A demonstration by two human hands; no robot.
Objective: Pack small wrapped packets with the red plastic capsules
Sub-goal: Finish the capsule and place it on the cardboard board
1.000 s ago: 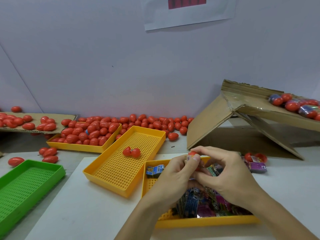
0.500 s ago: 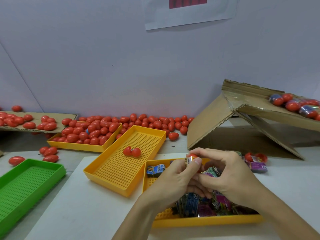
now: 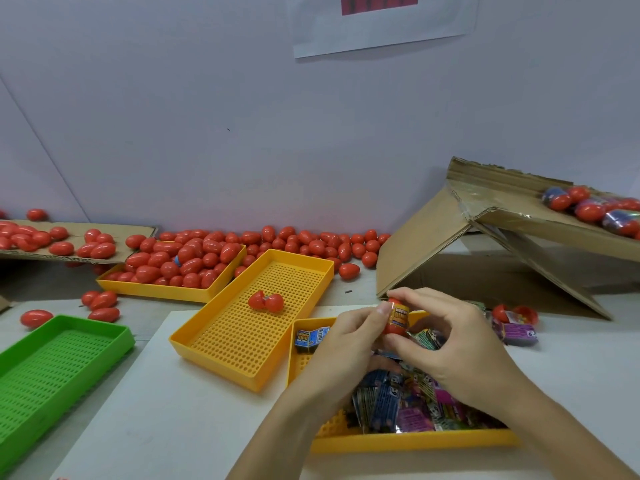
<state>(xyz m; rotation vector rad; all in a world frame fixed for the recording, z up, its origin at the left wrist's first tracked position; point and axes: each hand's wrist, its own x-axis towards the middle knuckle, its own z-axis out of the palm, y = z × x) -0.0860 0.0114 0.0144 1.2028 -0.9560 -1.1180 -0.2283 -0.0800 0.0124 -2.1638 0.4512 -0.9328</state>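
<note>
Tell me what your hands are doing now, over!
Both hands, left hand and right hand, pinch one red capsule. Orange packet sits in it, not closed. Nothing in the way. Over.

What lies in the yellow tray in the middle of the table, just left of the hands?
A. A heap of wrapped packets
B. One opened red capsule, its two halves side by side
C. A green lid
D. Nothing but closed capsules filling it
B: the middle yellow tray holds only one opened red capsule, its two halves lying side by side on the perforated floor.
</note>
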